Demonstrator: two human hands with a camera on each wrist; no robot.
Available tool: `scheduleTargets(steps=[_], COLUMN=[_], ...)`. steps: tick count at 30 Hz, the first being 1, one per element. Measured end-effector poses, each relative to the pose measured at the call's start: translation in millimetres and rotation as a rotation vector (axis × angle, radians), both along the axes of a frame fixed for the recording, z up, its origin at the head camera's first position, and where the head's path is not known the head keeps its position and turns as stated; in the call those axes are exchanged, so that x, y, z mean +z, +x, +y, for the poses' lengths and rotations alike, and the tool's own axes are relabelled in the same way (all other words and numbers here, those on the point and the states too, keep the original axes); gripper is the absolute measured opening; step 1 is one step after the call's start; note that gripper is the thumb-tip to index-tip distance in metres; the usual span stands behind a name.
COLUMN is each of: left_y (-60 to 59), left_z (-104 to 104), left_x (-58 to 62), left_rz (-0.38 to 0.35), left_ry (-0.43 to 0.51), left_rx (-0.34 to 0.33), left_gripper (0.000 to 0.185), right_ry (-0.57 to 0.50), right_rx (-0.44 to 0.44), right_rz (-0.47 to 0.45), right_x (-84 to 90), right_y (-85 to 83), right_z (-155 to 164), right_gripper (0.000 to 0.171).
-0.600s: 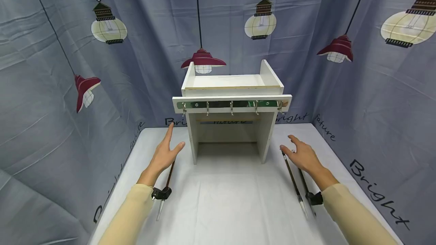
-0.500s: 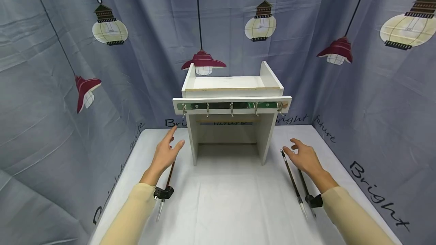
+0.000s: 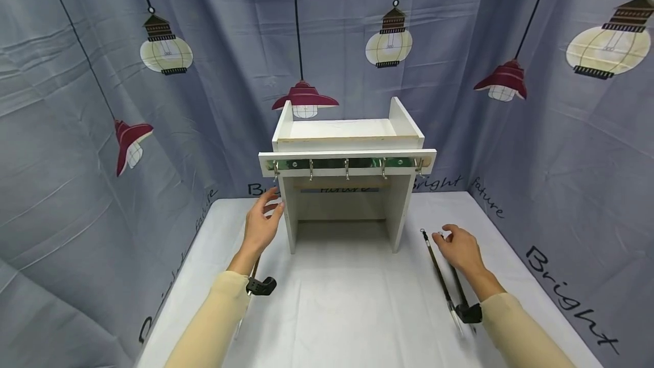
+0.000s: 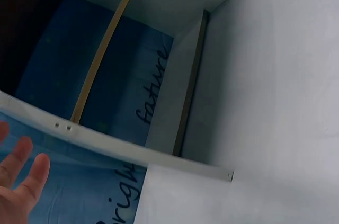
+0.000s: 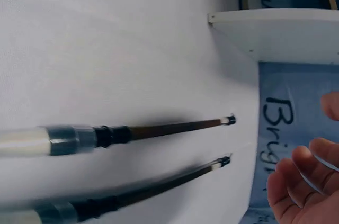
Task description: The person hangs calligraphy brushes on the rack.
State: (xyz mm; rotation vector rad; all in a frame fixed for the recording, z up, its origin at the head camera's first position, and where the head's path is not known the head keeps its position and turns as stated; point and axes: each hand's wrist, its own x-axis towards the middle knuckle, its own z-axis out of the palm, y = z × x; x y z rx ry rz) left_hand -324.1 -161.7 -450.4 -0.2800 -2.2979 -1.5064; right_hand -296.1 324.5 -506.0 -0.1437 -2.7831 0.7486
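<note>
White table (image 3: 337,311): left hand (image 3: 263,223) open by the rack (image 3: 347,175); right hand (image 3: 460,247) loose, empty over the brushes (image 3: 440,271). I'd pinch one brush mid-shaft.

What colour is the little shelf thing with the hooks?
The shelf is white, with silver hooks; clearest in the head view.

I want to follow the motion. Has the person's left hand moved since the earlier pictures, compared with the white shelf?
Yes. The left hand has moved right, toward the left side panel of the white shelf, and its fingers now curl near that panel.
</note>
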Motion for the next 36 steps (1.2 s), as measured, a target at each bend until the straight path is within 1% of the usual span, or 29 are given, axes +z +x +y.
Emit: scheduleTargets(steps=[6,11,15,19,24,29,36], left_y=[-6.4,-10.4,-10.9,-13.1,-16.7,-16.8,-14.3], left_z=[9.7,11.9,13.5,16.3,19.7,21.5,21.9], left_x=[-0.5,-4.0,-8.9,-10.7,-8.1,-6.5,-9.8], left_rz=[-0.01,-0.006,-0.025,-0.033,-0.02,-0.021,-0.021], left_ry=[0.036,0.035,0.026,0.019,0.022,0.028,0.028], left_rx=[-0.01,0.018,0.031,0.052,0.087,0.081,0.097], left_gripper=[0.053,0.052,0.052,0.052,0.051,0.051,0.049], right_ry=[-0.019,-0.027,-0.023,-0.012,0.0,0.018,0.047], right_rx=[-0.049,-0.088,-0.119,-0.154,-0.164,-0.17,-0.128], right_rz=[-0.051,-0.084,-0.111,-0.125,-0.124,-0.148,-0.148], right_x=[-15.9,-31.2,-44.9,-52.2,-55.1,-60.7,-69.9], right_y=[-1.9,-4.5,-4.1,-3.4,-4.6,-2.5,3.5], right_z=[6.0,7.0,7.6,9.5,13.7,17.3,19.3], right_gripper=[0.054,0.053,0.053,0.051,0.047,0.044,0.039])
